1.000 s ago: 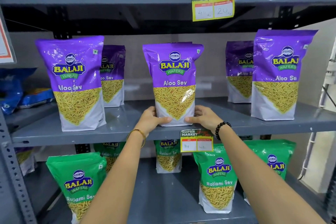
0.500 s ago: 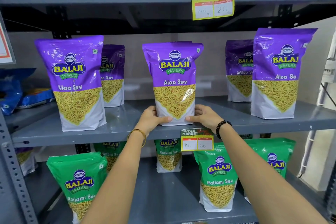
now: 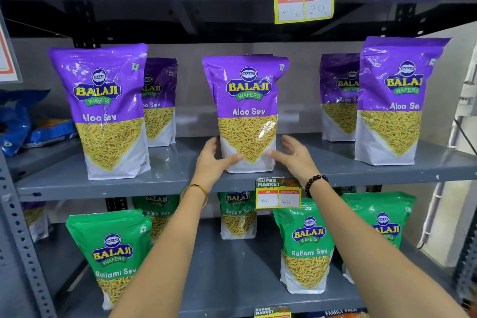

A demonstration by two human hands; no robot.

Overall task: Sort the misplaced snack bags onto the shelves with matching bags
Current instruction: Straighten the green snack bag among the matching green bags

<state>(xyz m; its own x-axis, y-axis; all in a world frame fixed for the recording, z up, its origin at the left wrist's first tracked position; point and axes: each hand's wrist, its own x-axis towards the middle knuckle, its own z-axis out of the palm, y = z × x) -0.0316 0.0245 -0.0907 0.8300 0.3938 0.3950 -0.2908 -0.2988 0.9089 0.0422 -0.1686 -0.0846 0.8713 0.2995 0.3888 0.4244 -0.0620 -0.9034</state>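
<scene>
Five purple bags stood on the middle shelf (image 3: 165,183); center bag (image 3: 247,113) upright near its front edge, open room both sides. Left hand (image 3: 212,160) thumb touched the bag's base; right hand (image 3: 293,156) spread, just beside. Five green bags (image 3: 305,245) below.

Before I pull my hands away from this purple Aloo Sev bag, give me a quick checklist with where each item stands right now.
1. Centre Aloo Sev bag standing upright on the middle shelf: ok.
2. Bag matches its neighbours, the purple Aloo Sev bags at left and right: ok.
3. Bag base fully on the shelf, behind the front edge: ok.
4. Left hand clear of the bag: not ok, its thumb lies on the lower front.
5. Right hand clear of the bag: not ok, its thumb tip meets the bag's lower corner though the fingers are spread open.
6. Green Ratlami Sev bags all on the lower shelf: ok for those visible.
</scene>
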